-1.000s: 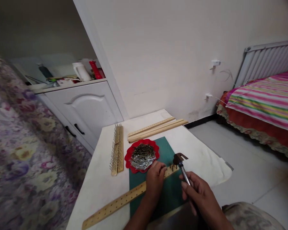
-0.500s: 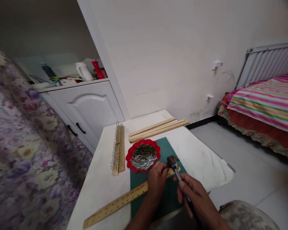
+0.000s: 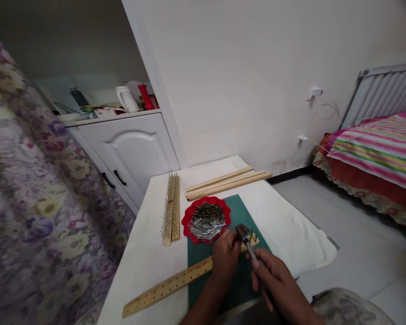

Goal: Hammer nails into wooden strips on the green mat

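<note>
My right hand (image 3: 274, 273) grips the handle of a claw hammer (image 3: 250, 248). The hammer's head is over the right part of a wooden strip with rows of holes (image 3: 169, 287), close to my left fingers. Several nails (image 3: 252, 234) stand up in the strip's right end, just beyond the head. My left hand (image 3: 225, 255) rests on the strip with its fingers pinched together; whatever is between the fingertips is hidden. Under both lies a green mat (image 3: 237, 205). Just behind my left hand, a red scalloped dish (image 3: 186, 219) holds a heap of dark and silver nails (image 3: 206, 221).
On the white-covered table (image 3: 145, 266), wooden strips bristling with nails (image 3: 171, 210) lie at the left. More wooden strips (image 3: 228, 183) lie at the back. A cabinet (image 3: 135, 144) and a flowered curtain (image 3: 47, 203) are at the left, a bed (image 3: 379, 144) at the right.
The view has shifted slightly. The hammer head has moved a little left, toward my left fingers, and the upright nails at the strip's end show more clearly.
</note>
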A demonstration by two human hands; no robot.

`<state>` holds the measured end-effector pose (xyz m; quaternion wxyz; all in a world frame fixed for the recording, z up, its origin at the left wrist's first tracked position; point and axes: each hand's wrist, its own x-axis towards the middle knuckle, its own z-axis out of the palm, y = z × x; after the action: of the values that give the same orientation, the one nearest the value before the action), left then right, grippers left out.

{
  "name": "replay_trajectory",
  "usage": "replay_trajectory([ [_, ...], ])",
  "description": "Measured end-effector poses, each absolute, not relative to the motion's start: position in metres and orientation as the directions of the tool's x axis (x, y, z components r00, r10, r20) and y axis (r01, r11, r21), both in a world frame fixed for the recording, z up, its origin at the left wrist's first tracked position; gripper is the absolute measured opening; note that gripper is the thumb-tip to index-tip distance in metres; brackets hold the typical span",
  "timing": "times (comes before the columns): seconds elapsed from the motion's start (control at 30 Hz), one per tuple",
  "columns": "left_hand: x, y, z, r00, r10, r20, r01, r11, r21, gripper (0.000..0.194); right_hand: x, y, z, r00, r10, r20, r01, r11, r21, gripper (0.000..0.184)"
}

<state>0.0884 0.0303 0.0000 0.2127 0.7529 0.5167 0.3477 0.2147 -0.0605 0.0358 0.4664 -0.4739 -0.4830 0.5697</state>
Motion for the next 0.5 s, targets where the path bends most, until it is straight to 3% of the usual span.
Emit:
replay_trajectory([
  [0.27, 0.070, 0.032, 0.018, 0.336, 0.884, 0.325, 0.601, -0.467, 0.648, 0.011, 0.225, -0.061, 0.042, -0.038, 0.994, -0.105, -0.157, -0.110, -0.981, 0.033],
  [0.4, 0.047, 0.064, 0.041, 0.351, 0.864, 0.360, 0.739, -0.492, 0.460, 0.021, 0.227, -0.061, 0.039, -0.027, 0.992, -0.126, -0.158, -0.129, -0.979, 0.032],
  [0.47, 0.039, 0.086, 0.051, 0.364, 0.891, 0.269, 0.854, -0.435, 0.286, 0.022, 0.226, -0.062, 0.038, -0.037, 0.991, -0.130, -0.156, -0.134, -0.979, 0.031],
  [0.5, 0.038, 0.098, 0.055, 0.373, 0.897, 0.236, 0.866, -0.428, 0.260, 0.021, 0.226, -0.062, 0.038, -0.041, 0.991, -0.127, -0.153, -0.132, -0.979, 0.032],
])
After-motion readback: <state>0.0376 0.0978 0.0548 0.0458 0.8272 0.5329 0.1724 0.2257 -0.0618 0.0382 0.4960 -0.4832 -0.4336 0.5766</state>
